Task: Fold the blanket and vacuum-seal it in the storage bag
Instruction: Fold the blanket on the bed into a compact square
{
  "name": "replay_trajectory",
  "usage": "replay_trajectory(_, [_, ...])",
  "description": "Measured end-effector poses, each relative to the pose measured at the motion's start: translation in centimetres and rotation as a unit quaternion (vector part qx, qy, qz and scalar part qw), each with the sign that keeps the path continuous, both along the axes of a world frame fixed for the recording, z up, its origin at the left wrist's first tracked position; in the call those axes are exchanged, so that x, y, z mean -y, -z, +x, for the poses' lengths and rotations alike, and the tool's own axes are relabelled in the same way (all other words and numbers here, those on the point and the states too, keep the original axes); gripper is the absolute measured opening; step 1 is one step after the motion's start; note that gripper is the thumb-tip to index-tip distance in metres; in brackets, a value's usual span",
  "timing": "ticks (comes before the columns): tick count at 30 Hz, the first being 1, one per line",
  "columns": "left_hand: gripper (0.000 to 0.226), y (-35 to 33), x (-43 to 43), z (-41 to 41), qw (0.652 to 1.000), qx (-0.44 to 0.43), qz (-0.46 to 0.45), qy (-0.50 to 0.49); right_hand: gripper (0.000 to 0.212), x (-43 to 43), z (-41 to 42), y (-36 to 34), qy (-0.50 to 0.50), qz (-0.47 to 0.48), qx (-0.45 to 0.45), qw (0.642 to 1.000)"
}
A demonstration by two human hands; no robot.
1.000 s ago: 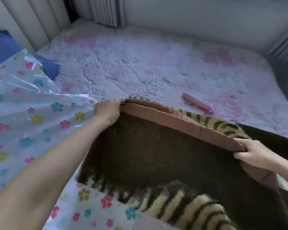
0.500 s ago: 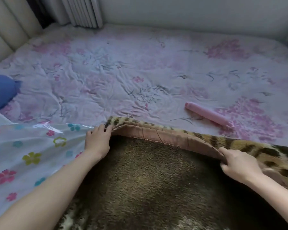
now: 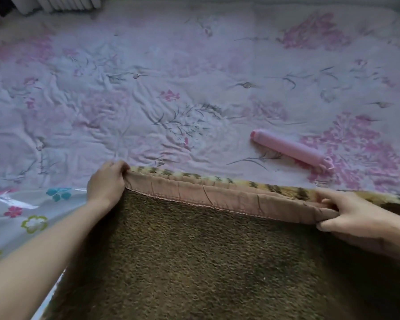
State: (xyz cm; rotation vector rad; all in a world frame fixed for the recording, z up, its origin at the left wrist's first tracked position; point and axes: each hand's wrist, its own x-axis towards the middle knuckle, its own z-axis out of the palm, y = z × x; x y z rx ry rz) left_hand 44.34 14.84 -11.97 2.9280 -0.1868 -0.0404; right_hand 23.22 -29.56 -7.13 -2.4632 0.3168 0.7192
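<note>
The left hand (image 3: 106,181) grips the far left corner of the blanket (image 3: 194,262), fingers curled over the pinkish-brown trim band (image 3: 217,196) that runs along the folded edge. The right hand (image 3: 356,218) pinches the same trim band at its right end, thumb on top and fingers tucked under the fabric. Both forearms reach in from the near side, one at each side of the blanket.

The blanket lies on the bed, its dark brown fleecy side up and filling the near part of the view. Beneath the held edge, a lower layer with a tiger-stripe pattern (image 3: 275,187) shows as a narrow strip along the far side and continues past the right hand.

The storage bag (image 3: 32,218), clear plastic printed with coloured flowers, lies flat to the left, just beside the blanket; the left forearm crosses over it. The blanket's left edge appears to overlap the bag.

A pink cylinder (image 3: 289,148) lies on the floral bed sheet (image 3: 148,77), beyond the blanket and toward the right, apart from both hands. What the cylinder is cannot be told.
</note>
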Motion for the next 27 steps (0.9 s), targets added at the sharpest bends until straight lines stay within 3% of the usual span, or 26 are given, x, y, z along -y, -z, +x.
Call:
replay_trajectory(3, [0.035,1.4,1.5,-1.5,0.997,0.021,0.067,0.012,0.035,-1.3,-0.9,1.7,-0.074,-0.15,-0.01,0.986])
replay_trajectory(5, [0.043,1.7,3.4,-2.9,0.99,0.043,0.102,0.085,0.04,-1.4,-1.1,2.0,-0.111,-0.212,-0.023,0.971])
replay_trajectory(8, [0.05,0.7,7.5,-6.2,0.971,0.036,0.089,0.22,0.056,0.2,-1.5,0.2,-0.123,-0.222,-0.061,0.965])
replay_trajectory(11, [0.06,-0.2,11.5,-9.4,0.953,-0.03,0.046,0.299,0.085,1.5,-1.8,-1.1,-0.122,-0.194,-0.151,0.962])
replay_trajectory(14, [0.073,-1.1,16.1,-12.2,0.929,-0.07,0.034,0.361,0.105,2.1,-3.3,-2.8,-0.135,-0.212,-0.177,0.951])
replay_trajectory(16, [0.081,-1.7,20.0,-14.8,0.915,-0.085,0.024,0.394,0.103,2.1,-5.7,-4.7,-0.165,-0.233,-0.156,0.946])
replay_trajectory(20, [0.108,-4.0,27.4,-19.6,0.874,-0.087,0.008,0.478,0.073,-0.7,-9.9,-7.4,-0.271,-0.305,-0.021,0.913])
replay_trajectory(21, [0.101,-4.7,29.0,-21.0,0.859,-0.072,0.006,0.506,0.069,-1.0,-10.8,-7.6,-0.285,-0.311,-0.001,0.907])
replay_trajectory(24, [0.042,-6.3,31.7,-23.5,0.823,-0.028,0.039,0.566,0.062,0.5,-12.1,-8.1,-0.294,-0.33,-0.027,0.897])
replay_trajectory(27, [0.021,-7.1,32.8,-24.4,0.842,-0.013,0.059,0.536,0.066,4.2,-13.0,-8.2,-0.299,-0.316,-0.05,0.899])
